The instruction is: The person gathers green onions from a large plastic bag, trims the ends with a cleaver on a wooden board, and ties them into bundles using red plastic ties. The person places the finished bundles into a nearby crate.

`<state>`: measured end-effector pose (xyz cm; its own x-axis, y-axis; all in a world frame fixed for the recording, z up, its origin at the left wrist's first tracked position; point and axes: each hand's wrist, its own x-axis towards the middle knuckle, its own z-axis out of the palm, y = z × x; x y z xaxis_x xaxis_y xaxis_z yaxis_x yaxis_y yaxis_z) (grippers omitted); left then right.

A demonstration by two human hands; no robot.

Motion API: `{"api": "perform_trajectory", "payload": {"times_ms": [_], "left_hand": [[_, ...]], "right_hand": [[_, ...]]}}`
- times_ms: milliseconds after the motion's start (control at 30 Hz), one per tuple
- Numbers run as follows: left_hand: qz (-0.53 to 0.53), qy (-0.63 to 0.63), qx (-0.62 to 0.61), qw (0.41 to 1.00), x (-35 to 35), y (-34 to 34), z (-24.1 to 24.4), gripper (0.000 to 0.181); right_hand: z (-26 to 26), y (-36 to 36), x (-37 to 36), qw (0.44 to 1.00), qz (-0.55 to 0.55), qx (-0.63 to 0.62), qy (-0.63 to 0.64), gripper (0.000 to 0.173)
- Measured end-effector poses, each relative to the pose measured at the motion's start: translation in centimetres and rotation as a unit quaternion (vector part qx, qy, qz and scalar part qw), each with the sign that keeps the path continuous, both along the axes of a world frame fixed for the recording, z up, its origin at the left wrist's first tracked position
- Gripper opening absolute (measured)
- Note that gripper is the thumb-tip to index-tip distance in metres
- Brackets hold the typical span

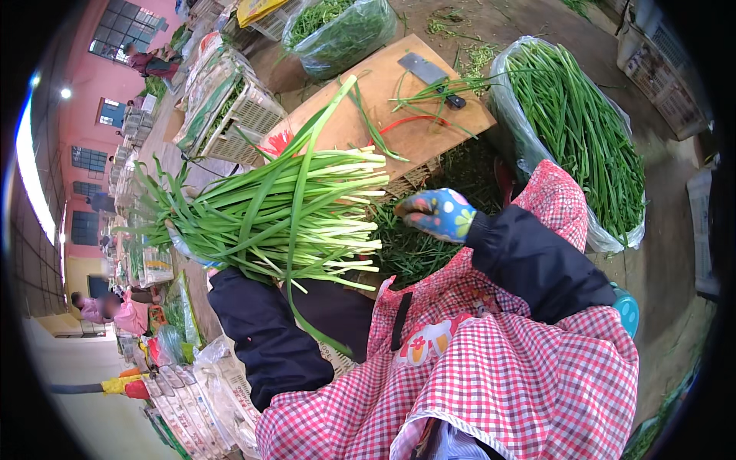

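Note:
A large bunch of garlic chives (pixel 287 213) is gripped in my left hand (pixel 185 248), with the pale cut ends towards the right. The leaves hide much of that gloved hand. One long leaf hangs loose from the bunch over my lap. To the right of the pale ends is my right hand (pixel 441 214), in a blue flowered glove. Its fingers are drawn together, and I see nothing in them. Loose green trimmings (pixel 414 247) lie below it. Ahead, a wooden board (pixel 368 86) carries a cleaver (pixel 424 69), stray leaves and a red tie (pixel 402 122).
A clear plastic bag of chives (pixel 575 126) stands on the right; another bag of greens (pixel 339 40) is beyond the board. Plastic crates (pixel 247 109) stand at the left, and more crates (pixel 195 402) at lower left. Several people (pixel 129 313) are in the background.

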<state>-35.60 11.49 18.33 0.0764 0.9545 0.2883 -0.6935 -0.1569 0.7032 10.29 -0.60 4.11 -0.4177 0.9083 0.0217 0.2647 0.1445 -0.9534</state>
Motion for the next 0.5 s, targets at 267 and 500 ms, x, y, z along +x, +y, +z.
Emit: {"api": "perform_trajectory", "payload": {"times_ms": [267,500], "left_hand": [[-0.025,0.03,0.002,0.999,2.8,0.1,-0.4,0.043],[-0.035,-0.004,-0.009,0.999,5.8,-0.3,-0.9,0.034]], "right_hand": [[-1.6,2.1,-7.2,0.904,-0.046,-0.151,0.398,0.032],[-2.6,1.5,-7.4,0.902,-0.092,-0.162,0.388,0.008]]}}
